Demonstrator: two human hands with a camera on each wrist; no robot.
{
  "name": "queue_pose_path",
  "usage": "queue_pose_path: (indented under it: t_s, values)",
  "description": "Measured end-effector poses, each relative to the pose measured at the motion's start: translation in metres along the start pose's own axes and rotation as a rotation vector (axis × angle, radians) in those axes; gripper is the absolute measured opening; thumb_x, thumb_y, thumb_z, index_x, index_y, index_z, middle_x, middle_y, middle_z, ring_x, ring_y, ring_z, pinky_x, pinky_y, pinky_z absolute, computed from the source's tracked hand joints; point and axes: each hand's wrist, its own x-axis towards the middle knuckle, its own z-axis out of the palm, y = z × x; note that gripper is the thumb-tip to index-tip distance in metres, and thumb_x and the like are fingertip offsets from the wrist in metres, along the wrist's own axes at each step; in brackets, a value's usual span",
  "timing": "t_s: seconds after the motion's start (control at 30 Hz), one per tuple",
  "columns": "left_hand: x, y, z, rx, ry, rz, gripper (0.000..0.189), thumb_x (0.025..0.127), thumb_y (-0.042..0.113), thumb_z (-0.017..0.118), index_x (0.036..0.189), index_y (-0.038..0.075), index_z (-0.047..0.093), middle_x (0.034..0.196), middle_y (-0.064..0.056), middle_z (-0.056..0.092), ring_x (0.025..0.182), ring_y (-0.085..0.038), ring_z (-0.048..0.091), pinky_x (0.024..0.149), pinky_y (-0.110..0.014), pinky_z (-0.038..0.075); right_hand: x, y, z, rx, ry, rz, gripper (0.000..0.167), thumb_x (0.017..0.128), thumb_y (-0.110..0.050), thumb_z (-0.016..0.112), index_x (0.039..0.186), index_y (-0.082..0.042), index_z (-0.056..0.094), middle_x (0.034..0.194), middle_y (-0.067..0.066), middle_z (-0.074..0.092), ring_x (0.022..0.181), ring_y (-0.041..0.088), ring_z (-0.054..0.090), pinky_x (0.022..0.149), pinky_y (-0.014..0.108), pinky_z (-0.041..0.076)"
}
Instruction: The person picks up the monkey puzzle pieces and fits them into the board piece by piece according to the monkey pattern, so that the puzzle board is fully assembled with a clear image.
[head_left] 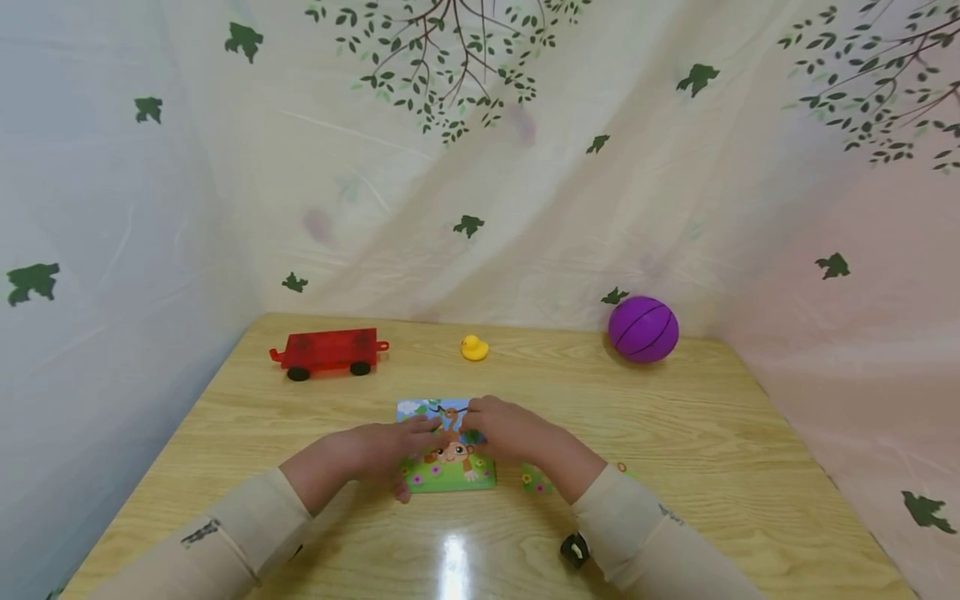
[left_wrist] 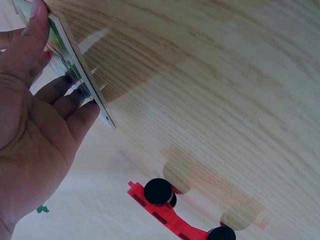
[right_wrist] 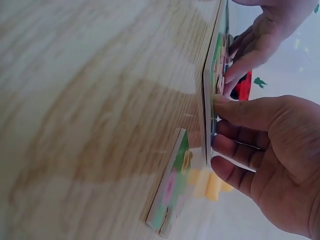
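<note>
A picture puzzle board [head_left: 450, 478] with a cartoon monkey, flowers and grass lies flat on the wooden table. My left hand [head_left: 382, 450] reaches over its left side, fingers stretched across the picture and thumb by the near edge. In the left wrist view, the fingertips [left_wrist: 85, 112] rest on the board's face. My right hand [head_left: 506, 427] covers the board's right side. The right wrist view shows its thumb and fingertips [right_wrist: 222, 165] touching the face, partly hiding the picture. A loose green puzzle piece [right_wrist: 170, 192] with flowers lies beside the board, below my right hand.
Behind the board stand a red toy wagon [head_left: 332, 352] at left, a yellow rubber duck [head_left: 474, 348] in the middle and a purple ball [head_left: 643, 329] at right. Another piece [head_left: 624, 469] shows partly behind my right sleeve. A printed cloth hangs around the table.
</note>
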Motion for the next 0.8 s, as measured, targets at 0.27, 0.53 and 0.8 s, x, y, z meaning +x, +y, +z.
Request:
queue_pose_path:
  t_s: [0.27, 0.53, 0.8]
  values:
    - [0.0017, 0.0001, 0.0021, 0.015, 0.004, -0.023, 0.09, 0.073, 0.036, 0.082, 0.152, 0.025, 0.039, 0.165, 0.001, 0.015, 0.149, -0.029, 0.023, 0.097, -0.045, 0.05, 0.0033, 0.0002, -0.0006, -0.035, -0.019, -0.011, 0.022, 0.093, -0.026, 0.068, 0.113, -0.018, 0.071, 0.109, -0.005, 0.059, 0.097, 0.011, 0.052, 0.086, 0.024, 0.05]
    - [0.0005, 0.0008, 0.0, -0.014, 0.003, -0.008, 0.098, 0.073, 0.033, 0.082, 0.156, 0.029, 0.029, 0.164, 0.001, 0.019, 0.151, -0.031, 0.018, 0.094, -0.045, 0.051, 0.007, -0.0015, -0.0026, -0.02, -0.033, 0.01, 0.021, 0.092, -0.026, 0.07, 0.113, -0.021, 0.072, 0.112, -0.004, 0.06, 0.101, 0.013, 0.053, 0.086, 0.026, 0.051]
    - [0.0049, 0.0025, 0.0012, 0.079, -0.034, -0.021, 0.097, 0.074, 0.035, 0.082, 0.155, 0.03, 0.029, 0.165, 0.005, 0.018, 0.152, -0.029, 0.014, 0.103, -0.045, 0.046, 0.0062, 0.0033, 0.001, 0.013, -0.054, 0.075, 0.028, 0.089, -0.028, 0.073, 0.116, -0.021, 0.07, 0.106, -0.006, 0.058, 0.098, 0.012, 0.051, 0.085, 0.026, 0.049]
